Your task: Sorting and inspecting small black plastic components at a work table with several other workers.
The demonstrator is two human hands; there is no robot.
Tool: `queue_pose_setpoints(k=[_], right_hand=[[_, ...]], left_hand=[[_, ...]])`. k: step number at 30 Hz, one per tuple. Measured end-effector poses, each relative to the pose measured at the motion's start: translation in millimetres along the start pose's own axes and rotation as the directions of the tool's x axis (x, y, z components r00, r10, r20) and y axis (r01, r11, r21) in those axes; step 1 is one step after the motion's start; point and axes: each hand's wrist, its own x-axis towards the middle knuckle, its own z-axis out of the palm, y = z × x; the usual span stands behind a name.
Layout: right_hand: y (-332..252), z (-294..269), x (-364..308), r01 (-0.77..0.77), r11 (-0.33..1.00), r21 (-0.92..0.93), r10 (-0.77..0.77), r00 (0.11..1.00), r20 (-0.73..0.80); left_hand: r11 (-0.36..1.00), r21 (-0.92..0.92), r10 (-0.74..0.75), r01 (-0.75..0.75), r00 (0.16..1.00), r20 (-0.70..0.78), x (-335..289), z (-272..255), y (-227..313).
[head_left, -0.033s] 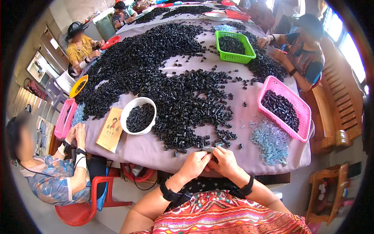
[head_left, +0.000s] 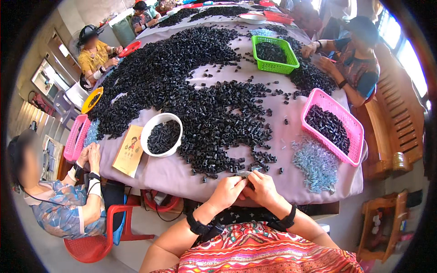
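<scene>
At the table's near edge my left hand [head_left: 226,191] and my right hand [head_left: 264,190] meet, fingers pinched together. Something small and greyish shows at the fingertips; the fingers cover most of it, so its kind is unclear. Just beyond them spreads a heap of small black tube-like plastic parts [head_left: 218,123]. To the right lies a pile of small clear bluish pieces [head_left: 315,167], beside a pink basket [head_left: 357,125] holding black parts. A white bowl [head_left: 178,144] of thinner black pieces stands to the left.
A yellow booklet [head_left: 128,151] lies left of the bowl. Farther off stands a green basket [head_left: 277,68] with black parts. One co-worker [head_left: 68,204] sits close on the left on a red chair [head_left: 98,245]; another [head_left: 359,59] works at the right. A cloth [head_left: 282,182] covers the table.
</scene>
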Motion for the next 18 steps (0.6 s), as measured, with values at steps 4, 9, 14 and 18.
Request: queue_pose_setpoints(k=[4,9,14,18], right_hand=[[1.9,0.5,-0.6,0.021,1.0,0.001,-0.021,1.0,-0.017],[-0.9,1.8,-1.6,-0.036,0.999,-0.033,0.035,0.999,-0.007],[-1.7,-5.8,-0.2,-0.024,1.0,-0.009,0.024,1.0,0.017],[-8.4,-8.3,5.2,-0.01,0.999,0.035,0.011,0.999,-0.03]], left_hand=[[1.0,-0.025,0.013,-0.013,1.0,-0.026,-1.1,1.4,1.8],[1.0,-0.028,0.002,-0.002,1.0,0.004,0.3,0.5,-1.1],[0.998,-0.051,-0.026,0.03,0.997,0.068,1.4,-1.1,1.9],[0.998,-0.066,-0.022,0.023,1.0,0.017,-2.5,1.9,3.7]])
